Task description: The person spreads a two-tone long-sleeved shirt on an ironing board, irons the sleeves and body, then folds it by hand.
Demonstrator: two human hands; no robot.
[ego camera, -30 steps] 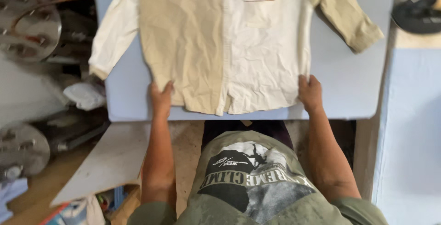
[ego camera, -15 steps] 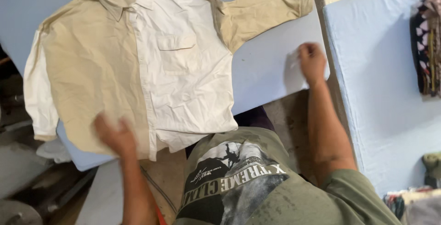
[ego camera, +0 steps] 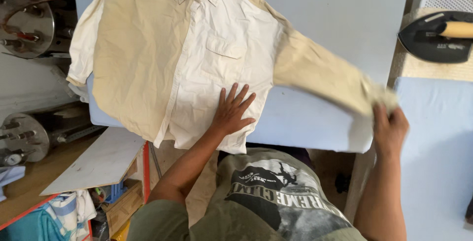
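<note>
A two-tone shirt [ego camera: 197,59], tan on one half and cream on the other, lies face up on a pale blue padded board [ego camera: 320,24]. Its collar points away from me. My left hand [ego camera: 232,110] rests flat with fingers spread on the cream front panel near the hem. My right hand [ego camera: 389,128] grips the cuff of the tan sleeve [ego camera: 325,78] and holds it stretched out to the right, past the board's edge. The other sleeve hangs over the board's left edge.
A black iron with a wooden handle [ego camera: 436,36] sits at the upper right. A second pale blue padded surface [ego camera: 433,162] stands to the right. Metal machine discs [ego camera: 27,17] are at the left, with a white plank [ego camera: 98,160] below them.
The shirt has been swung round on the board. My left hand has come down flat on the shirt front. My right hand has taken hold of the sleeve cuff and pulled it out rightward.
</note>
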